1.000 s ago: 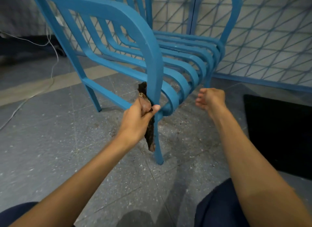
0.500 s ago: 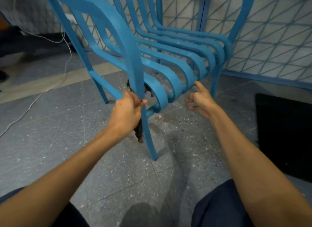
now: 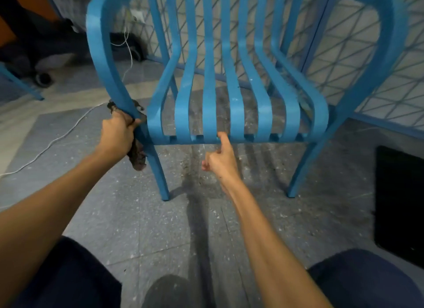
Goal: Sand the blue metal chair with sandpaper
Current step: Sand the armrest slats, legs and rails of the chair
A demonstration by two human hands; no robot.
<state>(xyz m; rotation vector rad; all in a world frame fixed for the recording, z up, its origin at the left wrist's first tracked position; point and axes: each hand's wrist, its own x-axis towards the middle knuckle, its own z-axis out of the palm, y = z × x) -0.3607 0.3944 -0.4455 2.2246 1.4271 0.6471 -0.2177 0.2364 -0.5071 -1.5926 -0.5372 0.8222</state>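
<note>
Blue metal chair (image 3: 236, 105) stands on the speckled floor (image 3: 160, 227) right in front of the person, seat facing them. Both front legs are down; back legs can't be made out.

Left hand (image 3: 118, 135) is clenched round the sandpaper (image 3: 137, 157), a dark, worn strip folded over the curved arm post (image 3: 103, 55) on the person's left, approx where it drops toward the front leg. The strip's loose tail hangs below the fist. Right hand (image 3: 220, 161) grasps nothing: index finger out w/ tip on the seat's front rail, other fingers loosely curled.

Step in hand, as I read it: rubbing down that arm post, w/ the other hand there to steady.

How to do it well, IMO:
- One fingertip won't hold the chair vs. a hard stroke. Better to take a proper hold on the front rail or a slat so the chair doesn't skid or rock.
- Keep the paper wrapped round the post so the edges and inner face get abraded, not just the front.
- Long strokes along the post, even pressure. Short scrubbing in one spot likely cuts thru to bare metal unevenly.
- The strip looks used up, so refold to a fresher face if it starts to slip.
- Tuck the dangling tail in so it can't snag on the leg.
- A white cable (image 3: 57, 138) lies on the floor to the left, so mind it if the chair gets turned.
</note>
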